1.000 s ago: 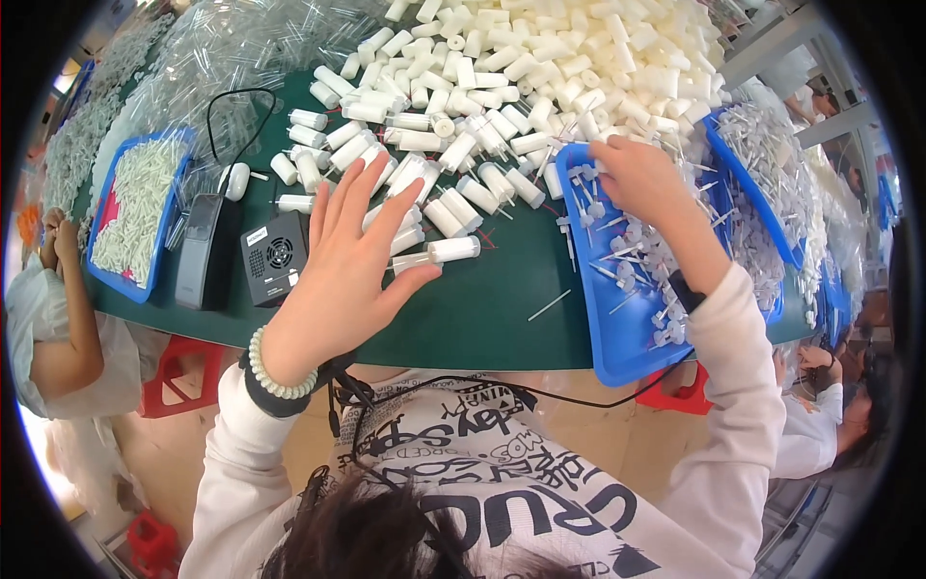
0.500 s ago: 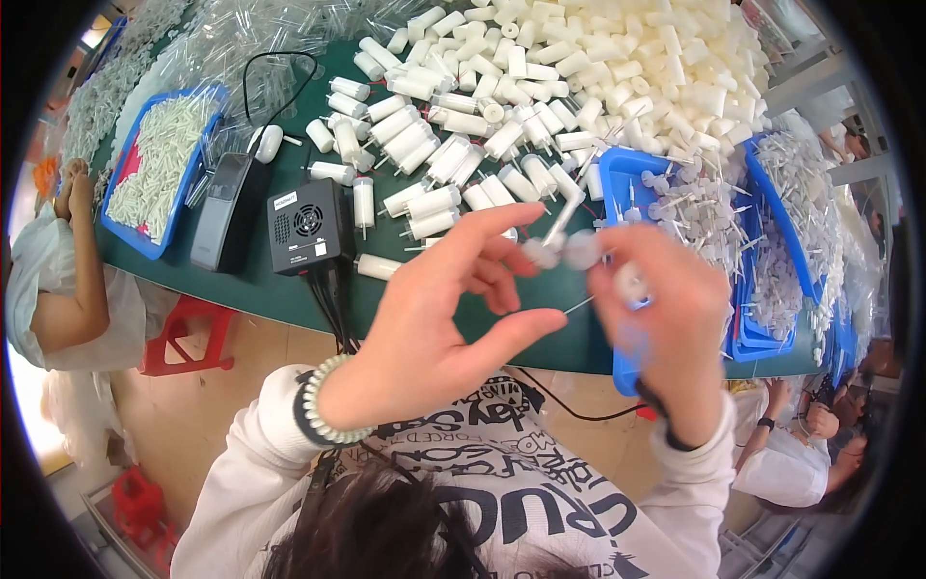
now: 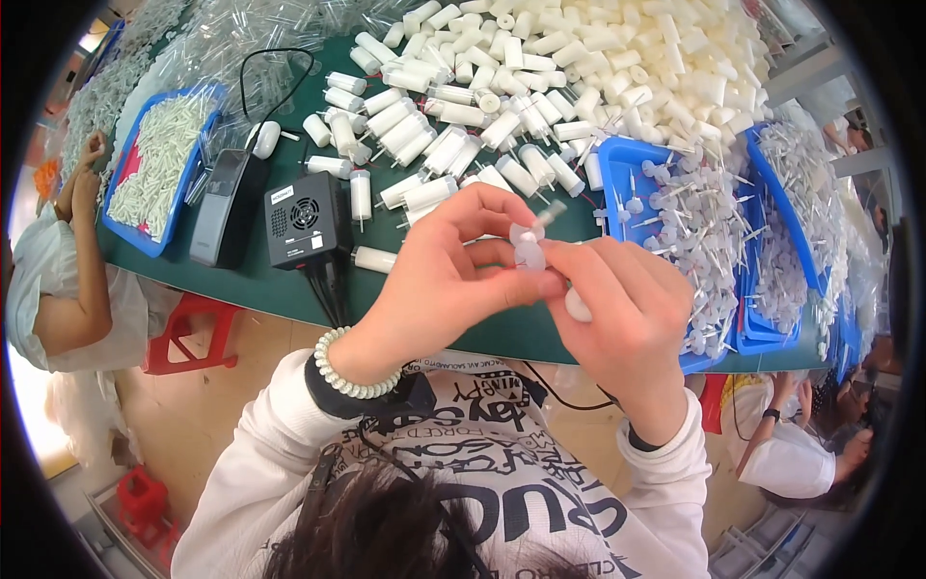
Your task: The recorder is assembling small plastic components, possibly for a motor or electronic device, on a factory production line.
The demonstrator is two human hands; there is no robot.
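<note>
Over the table's near edge my two hands meet, fingertips almost touching. My left hand (image 3: 434,275) is closed in a pinch around small translucent white round plastic caps (image 3: 529,255); a blurred, pale narrow piece (image 3: 552,212) sticks out above them. Fingers of my right hand (image 3: 627,299) press against the near side of these caps. Another white round piece (image 3: 578,306) shows beneath the right fingers, partly covered by them. Just right of that hand, a blue tray (image 3: 617,217) holds many similar translucent round caps with thin stems (image 3: 690,251).
White cylinders in clear tubes (image 3: 400,130) lie beyond my hands, before a heap of white foam cylinders (image 3: 627,58). Left are a black box with a fan grille (image 3: 307,222), a grey-black device (image 3: 224,207) and a blue tray of small white pieces (image 3: 145,246). Another person's arm (image 3: 89,261) is far left.
My right hand has moved left and away from the blue tray to meet my left hand. The left fingers, spread before, have closed on the translucent caps.
</note>
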